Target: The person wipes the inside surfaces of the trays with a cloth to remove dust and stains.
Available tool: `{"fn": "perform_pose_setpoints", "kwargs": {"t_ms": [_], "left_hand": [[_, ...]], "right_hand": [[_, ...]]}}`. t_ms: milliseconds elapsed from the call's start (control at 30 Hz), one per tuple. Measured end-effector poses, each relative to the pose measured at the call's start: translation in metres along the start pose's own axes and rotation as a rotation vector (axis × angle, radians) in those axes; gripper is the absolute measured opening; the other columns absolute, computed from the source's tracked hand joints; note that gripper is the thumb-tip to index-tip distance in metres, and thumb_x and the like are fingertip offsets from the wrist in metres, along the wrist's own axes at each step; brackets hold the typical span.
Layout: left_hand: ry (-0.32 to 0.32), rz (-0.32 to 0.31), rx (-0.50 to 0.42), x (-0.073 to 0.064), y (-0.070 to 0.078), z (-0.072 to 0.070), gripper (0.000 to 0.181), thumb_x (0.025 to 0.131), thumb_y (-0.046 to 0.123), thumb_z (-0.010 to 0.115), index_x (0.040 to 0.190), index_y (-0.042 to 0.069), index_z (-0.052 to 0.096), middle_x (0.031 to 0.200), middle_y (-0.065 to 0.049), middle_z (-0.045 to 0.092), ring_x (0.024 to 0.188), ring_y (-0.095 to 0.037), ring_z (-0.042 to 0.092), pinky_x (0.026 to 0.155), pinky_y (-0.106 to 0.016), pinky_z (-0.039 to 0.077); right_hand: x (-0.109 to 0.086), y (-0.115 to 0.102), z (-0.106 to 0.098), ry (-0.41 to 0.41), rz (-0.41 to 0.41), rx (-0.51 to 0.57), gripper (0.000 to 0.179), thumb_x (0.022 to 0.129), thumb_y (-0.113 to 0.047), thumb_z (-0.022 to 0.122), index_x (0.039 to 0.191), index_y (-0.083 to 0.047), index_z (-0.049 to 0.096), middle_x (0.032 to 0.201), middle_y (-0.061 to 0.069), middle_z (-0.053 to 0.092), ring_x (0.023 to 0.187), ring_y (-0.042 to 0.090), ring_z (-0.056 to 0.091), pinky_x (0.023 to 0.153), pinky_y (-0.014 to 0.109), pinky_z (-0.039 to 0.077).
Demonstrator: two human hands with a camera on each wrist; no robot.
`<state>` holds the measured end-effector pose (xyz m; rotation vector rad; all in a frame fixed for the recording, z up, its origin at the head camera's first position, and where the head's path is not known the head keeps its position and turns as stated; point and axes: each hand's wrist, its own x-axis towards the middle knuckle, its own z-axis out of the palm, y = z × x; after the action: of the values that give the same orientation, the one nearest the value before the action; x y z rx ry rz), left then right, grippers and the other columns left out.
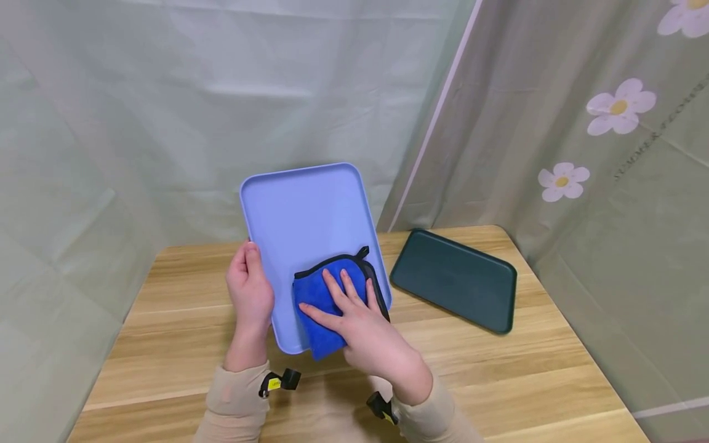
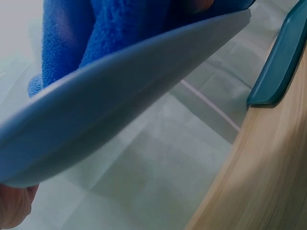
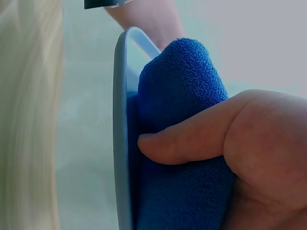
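Observation:
My left hand (image 1: 250, 289) grips the left edge of a light blue rectangular tray (image 1: 304, 209), its thumb at the rim and the other fingers mostly hidden behind. The tray is tilted up above the table, its inner face towards me. With spread, mostly straight fingers, my right hand (image 1: 368, 335) presses a blue cloth (image 1: 316, 292) with black edging and a small loop against the lower right of the tray. The right wrist view shows the thumb (image 3: 182, 143) lying along the fluffy cloth, beside the tray's rim. From the left wrist, the tray's underside (image 2: 110, 100) fills much of the view.
A dark green rectangular tray (image 1: 454, 283) lies flat at the right back of the wooden table (image 1: 166, 326). Light curtains (image 1: 310, 80) hang behind the table, with a flower-patterned curtain (image 1: 620, 258) along its right side.

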<state>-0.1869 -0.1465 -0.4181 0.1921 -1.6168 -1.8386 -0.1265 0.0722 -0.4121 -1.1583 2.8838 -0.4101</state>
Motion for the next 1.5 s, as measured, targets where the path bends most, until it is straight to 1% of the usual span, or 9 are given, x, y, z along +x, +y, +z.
{"fn": "perform_pose_setpoints", "kwargs": {"t_ms": [233,400,600,667,800,1000,1200,1367,1500], "left_hand": [[0.017,-0.018,-0.02,0.0,0.001,0.001,0.029,0.114,0.017,0.052,0.11,-0.005,0.072,0.084,0.003,0.056,0.081,-0.012,0.053,0.075,-0.022,0.044],[0.019,-0.029,-0.037,0.0,0.001,0.001,0.029,0.114,0.017,0.051,0.112,-0.005,0.072,0.087,0.002,0.058,0.084,-0.012,0.055,0.078,-0.022,0.045],[0.015,-0.03,-0.075,0.0,0.001,0.002,0.027,0.115,0.018,0.051,0.101,0.003,0.07,0.084,0.001,0.056,0.079,-0.012,0.055,0.074,-0.023,0.047],[0.006,-0.026,-0.084,0.0,0.001,0.003,0.028,0.115,0.018,0.051,0.097,0.005,0.067,0.083,0.001,0.054,0.079,-0.012,0.054,0.073,-0.023,0.046],[-0.007,-0.029,-0.087,-0.001,0.001,0.003,0.03,0.115,0.02,0.05,0.092,0.007,0.063,0.081,0.001,0.051,0.076,-0.014,0.052,0.071,-0.024,0.044],[-0.001,-0.028,-0.085,-0.001,0.0,0.003,0.028,0.115,0.017,0.049,0.093,0.008,0.064,0.081,0.002,0.049,0.077,-0.013,0.05,0.071,-0.024,0.043],[0.02,-0.046,-0.103,-0.002,0.001,0.004,0.028,0.115,0.018,0.05,0.095,0.008,0.066,0.084,0.002,0.054,0.08,-0.012,0.054,0.075,-0.023,0.046],[0.007,-0.052,-0.1,-0.002,0.002,0.003,0.03,0.115,0.022,0.051,0.091,0.009,0.063,0.084,0.002,0.056,0.078,-0.013,0.057,0.072,-0.024,0.048],[0.005,-0.05,-0.102,-0.001,0.001,0.004,0.03,0.115,0.021,0.051,0.092,0.006,0.063,0.083,0.001,0.055,0.078,-0.013,0.056,0.072,-0.024,0.048]], "right_hand": [[-0.001,-0.004,0.002,0.002,-0.018,-0.022,0.117,0.079,0.01,0.079,0.167,-0.048,0.028,0.178,0.004,-0.011,0.162,0.037,-0.01,0.12,0.078,0.007],[-0.001,-0.008,0.004,0.001,-0.031,-0.019,0.115,0.08,0.011,0.077,0.166,-0.049,0.029,0.179,0.003,-0.011,0.162,0.037,-0.009,0.119,0.079,0.01],[-0.001,-0.012,0.006,-0.007,-0.051,-0.018,0.113,0.08,0.009,0.077,0.166,-0.049,0.032,0.179,0.004,-0.009,0.162,0.038,-0.008,0.119,0.079,0.011],[0.0,-0.014,0.005,-0.011,-0.054,-0.015,0.112,0.08,0.008,0.077,0.165,-0.049,0.032,0.179,0.004,-0.009,0.162,0.038,-0.007,0.119,0.079,0.011],[0.001,-0.016,0.006,-0.016,-0.066,-0.018,0.112,0.08,0.006,0.08,0.165,-0.05,0.033,0.179,0.003,-0.008,0.162,0.038,-0.007,0.119,0.079,0.011],[0.002,-0.018,0.01,-0.014,-0.094,-0.04,0.113,0.078,0.007,0.08,0.164,-0.049,0.034,0.179,0.005,-0.007,0.162,0.038,-0.006,0.119,0.079,0.011],[0.002,-0.017,0.011,0.001,-0.106,-0.057,0.113,0.077,0.005,0.081,0.164,-0.049,0.035,0.179,0.006,-0.004,0.162,0.038,-0.006,0.119,0.079,0.01],[0.001,-0.014,0.009,0.003,-0.106,-0.053,0.111,0.078,0.006,0.08,0.164,-0.05,0.035,0.179,0.006,0.001,0.162,0.04,-0.005,0.12,0.078,0.01],[-0.002,-0.01,0.006,-0.009,-0.09,-0.031,0.109,0.08,0.007,0.077,0.164,-0.05,0.036,0.179,0.005,0.001,0.162,0.041,-0.006,0.121,0.076,0.01]]}}
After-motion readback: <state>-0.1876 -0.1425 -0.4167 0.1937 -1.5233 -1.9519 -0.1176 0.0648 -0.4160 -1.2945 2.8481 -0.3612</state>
